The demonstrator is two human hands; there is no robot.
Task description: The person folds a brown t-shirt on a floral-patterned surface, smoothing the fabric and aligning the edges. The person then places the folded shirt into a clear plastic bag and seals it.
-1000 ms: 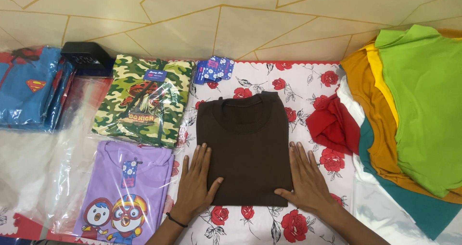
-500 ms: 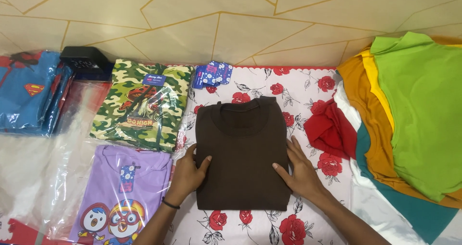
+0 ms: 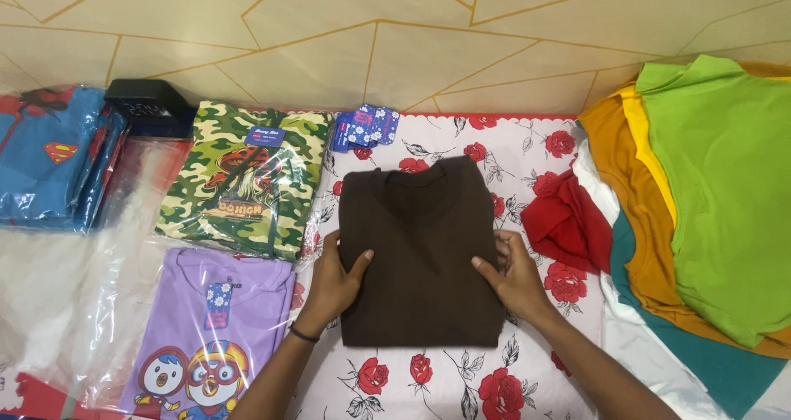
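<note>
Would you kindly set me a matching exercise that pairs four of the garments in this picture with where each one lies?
Things:
1. brown T-shirt
2. camouflage shirt
3. purple cartoon shirt
4. green shirt

Places:
A. on top of the stack at the right edge
B. bagged, nearest the camera on the left
C. folded on the rose-print cloth, held at its sides by the left hand and right hand
D. bagged, just left of the blue tags

Pairs: 1-C, 2-D, 3-B, 4-A

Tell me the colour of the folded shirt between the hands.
Dark brown, plain; the folded shirt shows best in the head view.
</note>
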